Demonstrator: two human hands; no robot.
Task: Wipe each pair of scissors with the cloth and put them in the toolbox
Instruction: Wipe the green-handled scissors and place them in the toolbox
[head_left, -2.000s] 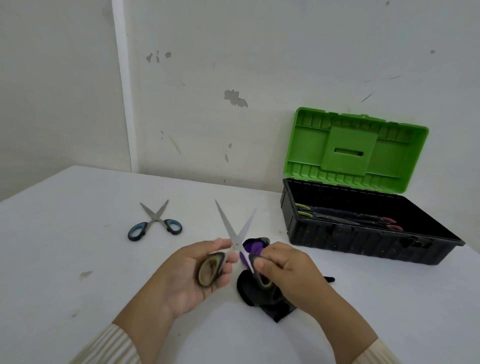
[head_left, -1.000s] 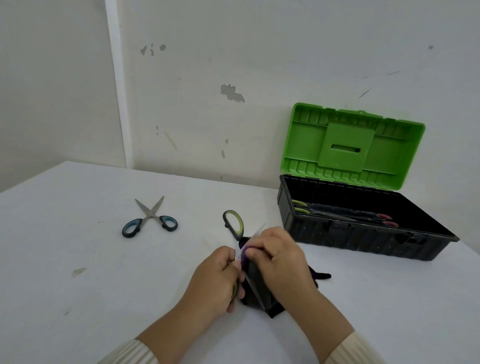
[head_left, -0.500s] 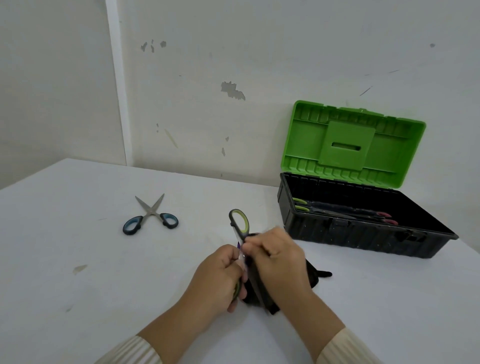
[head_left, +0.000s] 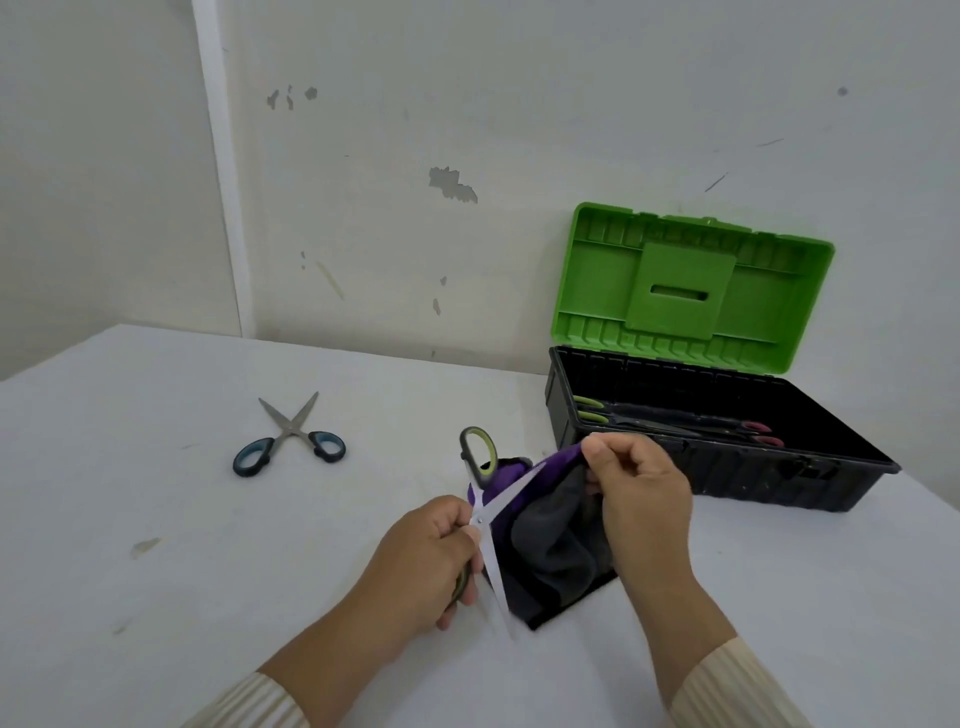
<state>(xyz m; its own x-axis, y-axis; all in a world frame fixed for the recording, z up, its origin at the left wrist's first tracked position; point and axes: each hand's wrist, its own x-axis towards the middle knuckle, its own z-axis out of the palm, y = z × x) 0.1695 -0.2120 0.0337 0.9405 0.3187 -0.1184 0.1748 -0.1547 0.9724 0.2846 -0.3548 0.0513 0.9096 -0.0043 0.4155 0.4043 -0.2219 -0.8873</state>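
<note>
Left hand (head_left: 421, 551), fingers (head_left: 451, 519) tight around splayed scissors (head_left: 511, 491); right hand (head_left: 641, 499), pinch on cloth (head_left: 550, 540)

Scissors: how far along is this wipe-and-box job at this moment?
Done: a green-handled pair and a red-handled pair seem to lie in the open toolbox. In hand: the left hand holds the spread scissors while the right hand pinches the cloth up by one blade. Left: finishing that wipe, then the blue-handled pair on the table, not yet boxed.
</note>
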